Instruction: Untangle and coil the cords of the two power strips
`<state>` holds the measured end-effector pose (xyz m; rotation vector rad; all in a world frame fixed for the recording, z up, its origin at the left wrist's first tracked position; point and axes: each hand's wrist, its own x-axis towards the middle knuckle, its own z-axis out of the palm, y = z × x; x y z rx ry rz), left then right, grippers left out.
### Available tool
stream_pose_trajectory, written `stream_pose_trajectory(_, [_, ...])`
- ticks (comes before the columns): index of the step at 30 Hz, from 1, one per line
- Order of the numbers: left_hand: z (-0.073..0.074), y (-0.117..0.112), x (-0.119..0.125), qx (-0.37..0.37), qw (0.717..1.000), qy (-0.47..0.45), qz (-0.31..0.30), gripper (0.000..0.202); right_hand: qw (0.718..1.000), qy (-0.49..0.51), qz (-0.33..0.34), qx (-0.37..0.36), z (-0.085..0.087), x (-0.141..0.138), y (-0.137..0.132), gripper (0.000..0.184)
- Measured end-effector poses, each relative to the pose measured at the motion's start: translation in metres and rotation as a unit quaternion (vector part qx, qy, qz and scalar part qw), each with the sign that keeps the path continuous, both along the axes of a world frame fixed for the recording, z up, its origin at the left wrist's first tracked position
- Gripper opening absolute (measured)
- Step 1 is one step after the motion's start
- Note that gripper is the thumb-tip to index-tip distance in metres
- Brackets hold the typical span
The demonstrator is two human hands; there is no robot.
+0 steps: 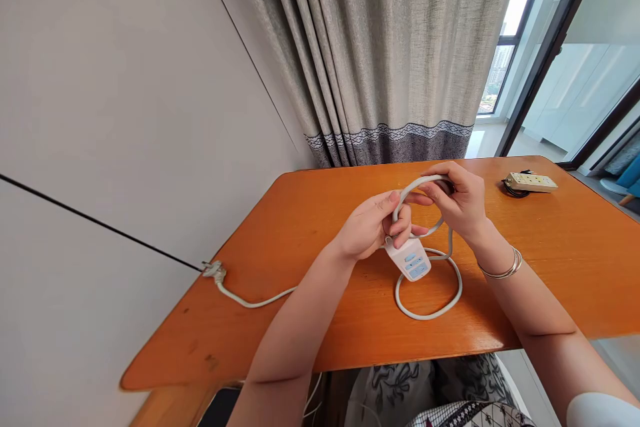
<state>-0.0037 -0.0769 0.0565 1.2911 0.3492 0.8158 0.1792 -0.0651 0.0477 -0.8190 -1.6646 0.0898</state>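
My left hand [373,227] is closed round the top of a small white power strip [413,259] with pale blue sockets, held just above the orange table [310,213]. My right hand [457,203] pinches the strip's white cord [430,312] where it arches above the strip. Below the hands the cord lies in a loop on the table, and another stretch runs left under my left forearm to its plug [215,272] at the table's left edge.
A second, cream power strip [531,181] with a dark cord lies at the table's far right corner. A grey curtain [380,47] hangs behind the table. A white wall runs along the left and a window stands at right.
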Motion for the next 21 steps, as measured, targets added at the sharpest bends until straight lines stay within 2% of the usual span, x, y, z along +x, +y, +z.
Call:
stream_pose_trajectory(3, [-0.002, 0.0, 0.002, -0.008, 1.0, -0.003, 0.015, 0.039, 1.0, -0.001, 0.025, -0.009, 0.0, -0.002, 0.001, 0.023])
stream_pose_trajectory(5, [-0.003, 0.0, 0.002, -0.014, 1.0, 0.006, 0.002, 0.043, 0.998, -0.013, 0.054, -0.027, 0.0, -0.003, 0.001, 0.025])
stream_pose_trajectory(9, [-0.004, -0.001, 0.003, -0.022, 0.999, 0.013, -0.04, 0.052, 0.99, -0.035, 0.127, -0.054, 0.001, -0.002, 0.003, 0.031])
stream_pose_trajectory(12, [-0.001, -0.004, 0.002, -0.036, 0.999, 0.001, -0.027, 0.055, 0.973, 0.01, 0.199, -0.113, 0.0, 0.0, 0.008, 0.041])
stream_pose_trajectory(17, [0.012, -0.006, -0.007, -0.06, 0.992, -0.072, 0.078, 0.055, 0.92, 0.097, 0.29, -0.245, -0.008, -0.001, 0.02, 0.053])
stream_pose_trajectory(19, [0.017, -0.006, -0.011, -0.066, 0.984, -0.101, 0.134, 0.054, 0.902, 0.088, 0.309, -0.287, -0.012, -0.005, 0.021, 0.05])
stream_pose_trajectory(21, [0.022, -0.004, -0.013, -0.067, 0.972, -0.117, 0.191, 0.053, 0.895, 0.049, 0.297, -0.328, -0.015, -0.009, 0.02, 0.043])
